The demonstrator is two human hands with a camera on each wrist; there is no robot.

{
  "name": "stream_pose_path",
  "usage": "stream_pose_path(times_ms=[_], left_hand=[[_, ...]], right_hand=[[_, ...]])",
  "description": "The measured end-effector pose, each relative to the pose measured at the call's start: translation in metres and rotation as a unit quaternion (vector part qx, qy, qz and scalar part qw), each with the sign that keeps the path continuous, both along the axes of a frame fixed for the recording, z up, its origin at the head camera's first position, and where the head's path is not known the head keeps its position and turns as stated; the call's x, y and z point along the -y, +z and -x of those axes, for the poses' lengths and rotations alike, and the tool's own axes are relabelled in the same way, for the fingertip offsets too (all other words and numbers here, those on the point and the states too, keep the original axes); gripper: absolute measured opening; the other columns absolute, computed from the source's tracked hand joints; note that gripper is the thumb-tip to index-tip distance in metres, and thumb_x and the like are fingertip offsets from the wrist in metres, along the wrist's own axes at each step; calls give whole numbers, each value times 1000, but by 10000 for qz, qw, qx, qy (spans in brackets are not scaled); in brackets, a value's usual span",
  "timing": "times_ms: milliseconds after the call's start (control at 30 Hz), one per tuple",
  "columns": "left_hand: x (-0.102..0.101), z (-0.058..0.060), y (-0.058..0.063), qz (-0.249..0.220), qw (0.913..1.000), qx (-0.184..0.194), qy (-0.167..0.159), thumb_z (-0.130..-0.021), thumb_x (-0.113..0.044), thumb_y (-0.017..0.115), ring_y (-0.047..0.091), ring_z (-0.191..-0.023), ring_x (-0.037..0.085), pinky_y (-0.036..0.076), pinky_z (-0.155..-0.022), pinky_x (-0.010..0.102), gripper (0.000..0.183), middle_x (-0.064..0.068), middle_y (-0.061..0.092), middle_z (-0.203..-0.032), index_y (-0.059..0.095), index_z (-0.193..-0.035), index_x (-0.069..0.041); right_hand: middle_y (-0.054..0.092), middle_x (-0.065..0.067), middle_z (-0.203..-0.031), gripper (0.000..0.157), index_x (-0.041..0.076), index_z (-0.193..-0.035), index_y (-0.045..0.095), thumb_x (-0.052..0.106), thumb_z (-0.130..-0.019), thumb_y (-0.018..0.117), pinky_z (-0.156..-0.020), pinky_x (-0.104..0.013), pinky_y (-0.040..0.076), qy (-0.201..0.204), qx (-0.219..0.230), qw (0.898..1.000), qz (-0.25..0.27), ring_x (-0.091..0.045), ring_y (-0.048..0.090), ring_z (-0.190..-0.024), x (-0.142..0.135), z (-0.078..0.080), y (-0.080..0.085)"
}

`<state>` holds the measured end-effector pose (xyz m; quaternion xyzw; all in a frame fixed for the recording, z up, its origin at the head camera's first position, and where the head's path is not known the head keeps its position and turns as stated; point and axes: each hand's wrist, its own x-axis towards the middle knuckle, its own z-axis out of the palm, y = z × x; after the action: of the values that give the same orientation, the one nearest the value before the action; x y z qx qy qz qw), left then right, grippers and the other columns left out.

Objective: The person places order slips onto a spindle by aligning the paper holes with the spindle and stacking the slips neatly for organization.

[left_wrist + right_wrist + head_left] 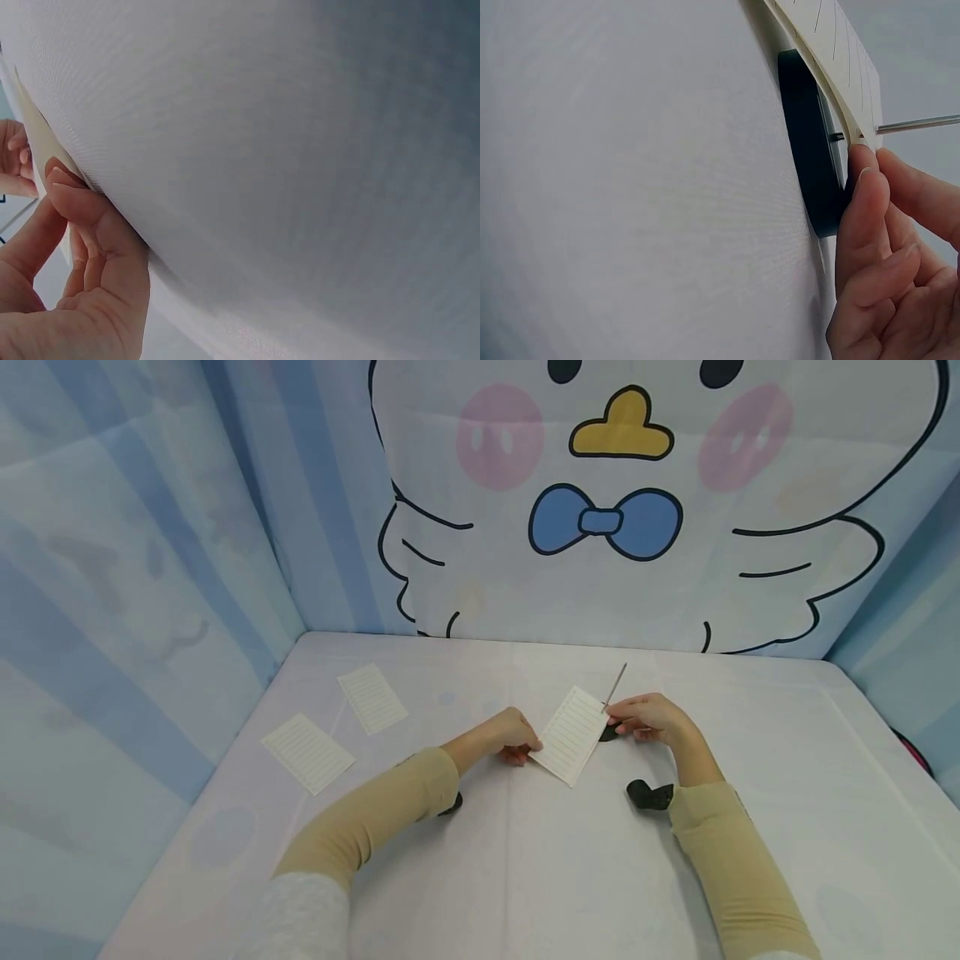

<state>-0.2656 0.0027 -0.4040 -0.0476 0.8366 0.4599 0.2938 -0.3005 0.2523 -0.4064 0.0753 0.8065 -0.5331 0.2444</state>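
A lined paper sheet (573, 735) is held between both hands over the white table. My left hand (512, 733) pinches its lower left edge; in the left wrist view, the thumb and index finger meet on the paper (46, 142). My right hand (651, 717) grips the opposite edge between thumb and fingers, close to a thin metal rod (617, 683). This rod rises from a round black base (609, 733), together a paper spike. In the right wrist view, the rod (919, 124) passes through the sheet (836, 60) near its edge, with the base (808, 142) beneath.
Two more lined sheets lie flat on the left of the table, one nearer (308, 754) and one farther back (372, 699). Patterned fabric (600, 593) hangs behind the table (487, 877) and along both sides. A black wrist camera (649, 795) sits under the right forearm.
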Motion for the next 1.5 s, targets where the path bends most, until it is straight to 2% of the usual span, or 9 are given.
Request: stream_pose_path(times_ms=[300,567,733,867,1033,1133,1300,1400,1500], left_hand=[[0,0,0,-72,9999,72,-22,-84,-5,64,48,-44,11,42,-41,18,9,6,54,-61,57,-87,0],[11,0,5,-74,9991,94,-406,-84,-6,62,49,-43,11,43,-42,18,7,6,59,-59,61,-83,1],[22,1,10,290,9976,-296,-550,-84,-10,63,54,-49,12,45,-47,21,11,6,64,-66,65,-88,0],[31,0,15,600,9912,-921,-738,-85,-14,64,60,-59,16,48,-53,23,13,6,67,-73,66,-90,-2],[47,-2,26,1083,9700,-1957,-953,-86,-16,62,60,-65,17,44,-53,22,14,6,65,-76,65,-91,-3],[61,-2,30,1473,9521,-2517,-922,-88,-18,61,56,-64,14,42,-53,22,14,4,62,-78,65,-91,-5],[89,5,32,2257,9134,-3309,-726,-89,-17,59,56,-66,16,45,-58,27,14,5,63,-80,64,-92,-5],[108,12,30,2737,8854,-3708,-607,-89,-16,57,60,-76,21,47,-68,34,15,8,65,-87,64,-94,-3],[129,21,27,3205,8608,-3921,-508,-90,-17,56,59,-89,28,46,-77,41,18,11,64,-96,63,-98,-2]], right_hand=[[64,9,-71,26,5,-103,61,25,-87,63,-54,-19,40,-4,9,10000,-23,-4,56,-61,2,-1,0],[64,9,-70,26,4,-104,60,24,-87,63,-54,-19,42,-39,5,10000,0,-3,57,-61,2,-2,1],[64,8,-69,16,8,-95,63,22,-88,62,-53,-18,42,-35,13,10000,81,-3,57,-60,1,-2,1],[64,8,-69,14,9,-94,63,22,-87,62,-53,-18,42,-50,49,9999,153,-3,57,-60,1,-1,1],[64,8,-69,20,6,-99,62,22,-87,63,-53,-18,43,-55,44,9999,135,-3,57,-59,1,-1,0],[64,8,-70,22,5,-101,61,23,-87,63,-54,-18,43,-21,13,9999,104,-3,57,-60,1,-1,0],[64,8,-69,21,6,-99,62,23,-87,63,-54,-19,43,-36,-12,10000,60,-4,57,-60,2,-1,0],[64,8,-69,20,6,-99,62,22,-87,62,-54,-19,43,-29,5,10000,61,-4,57,-60,2,-2,1],[63,8,-69,22,5,-101,61,22,-88,62,-54,-19,43,-29,16,10000,57,-4,57,-60,2,-2,1]])
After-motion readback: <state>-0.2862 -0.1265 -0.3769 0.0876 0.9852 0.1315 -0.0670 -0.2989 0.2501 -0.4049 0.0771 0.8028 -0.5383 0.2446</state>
